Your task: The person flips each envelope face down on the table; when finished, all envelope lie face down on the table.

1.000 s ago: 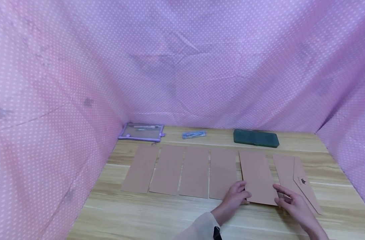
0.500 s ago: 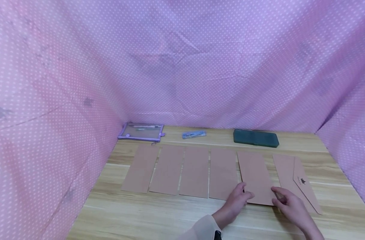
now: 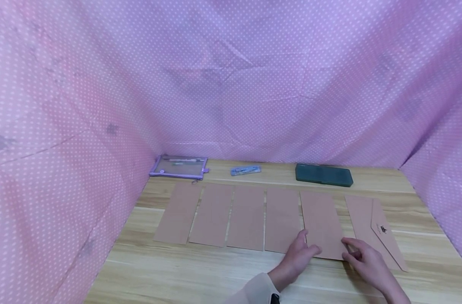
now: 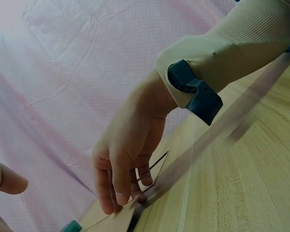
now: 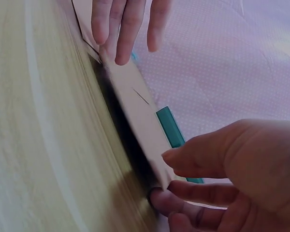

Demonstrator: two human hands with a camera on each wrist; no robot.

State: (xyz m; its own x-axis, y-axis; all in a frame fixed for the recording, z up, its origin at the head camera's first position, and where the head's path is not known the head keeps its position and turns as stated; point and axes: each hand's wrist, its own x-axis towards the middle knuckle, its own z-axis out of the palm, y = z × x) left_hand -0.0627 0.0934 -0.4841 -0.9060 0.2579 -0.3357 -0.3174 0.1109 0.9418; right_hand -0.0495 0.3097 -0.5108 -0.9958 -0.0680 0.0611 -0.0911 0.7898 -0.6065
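A plain brown envelope (image 3: 323,226), fifth in a row, lies between my hands. My left hand (image 3: 297,257) is at its lower left corner, thumb and fingers spread and fairly straight, fingertips right at the edge. On the other side, my right hand (image 3: 368,261) pinches the lower right edge. In the right wrist view, the right thumb (image 5: 198,154) is above the paper corner and fingers curl below it. The left wrist view shows the right hand (image 4: 128,150) reaching down to the envelope, with only the left thumb (image 4: 10,180) at the edge.
Several similar brown envelopes (image 3: 248,217) lie side by side to the left. Right of my hands is one with its flap and crown print showing (image 3: 384,236). Behind stand a purple-edged mesh pouch (image 3: 181,169), a small blue packet (image 3: 246,170) and a dark green case (image 3: 324,175).
The envelope between my hands has shifted slightly left, closer to its neighbour. My right hand has moved left with it, and my left thumb and fingers have spread apart.
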